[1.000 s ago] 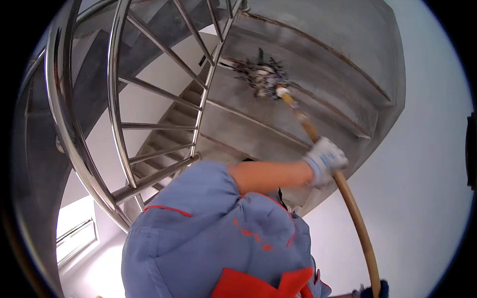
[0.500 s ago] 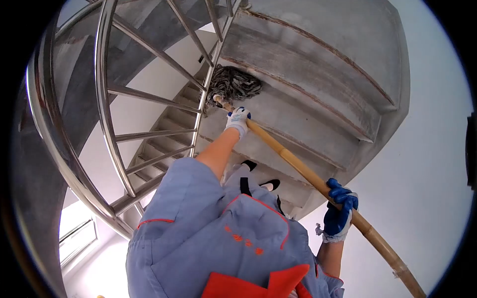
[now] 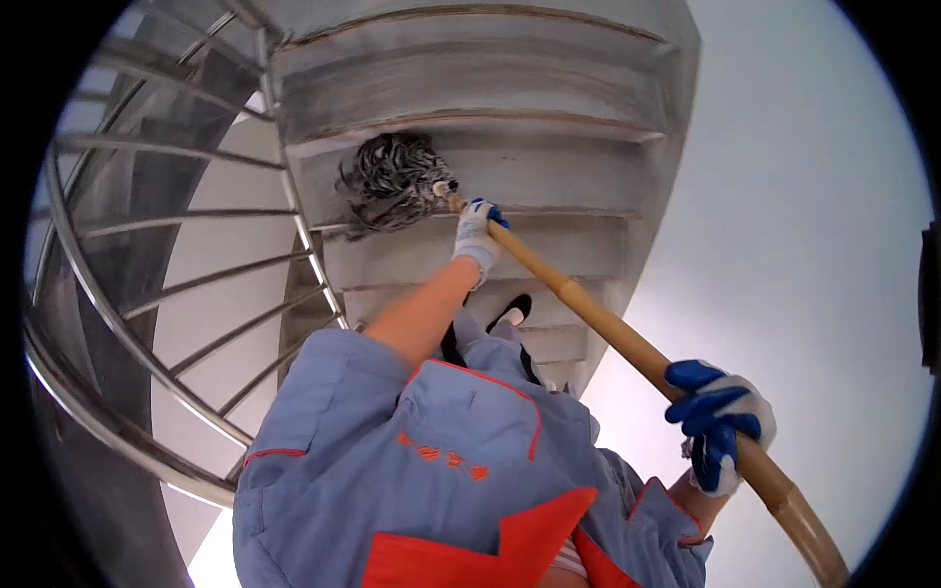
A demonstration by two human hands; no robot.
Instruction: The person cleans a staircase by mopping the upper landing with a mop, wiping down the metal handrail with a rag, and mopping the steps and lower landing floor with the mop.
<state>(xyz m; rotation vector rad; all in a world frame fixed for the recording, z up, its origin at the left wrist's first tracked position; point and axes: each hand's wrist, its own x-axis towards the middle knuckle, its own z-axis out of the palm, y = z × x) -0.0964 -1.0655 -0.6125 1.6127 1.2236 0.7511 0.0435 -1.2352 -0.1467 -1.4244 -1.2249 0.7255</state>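
A mop with a head of dark grey strands (image 3: 392, 181) and a long bamboo handle (image 3: 613, 333) slants across the stairs. The strands spread over a concrete step (image 3: 549, 176) and hang past its front edge on the left. Wearing a white and blue glove, my left hand (image 3: 477, 235) is closed around the handle's lower part, just behind the mop head. Farther up the pole, my right hand (image 3: 723, 421), gloved the same way, wraps its fingers round the bamboo. The handle's upper end leaves the view at lower right.
A metal stair railing (image 3: 309, 230) curves along the left side, with a drop behind it. More concrete steps (image 3: 470, 78) rise ahead, their edges worn brown. A white wall (image 3: 784, 196) stands on the right. My shoe (image 3: 515, 310) rests on a lower step.
The view has turned, so the stairs and railing sit farther left. The mop head has come a little away from the railing, its strands fanned leftward. Both hands keep their hold.
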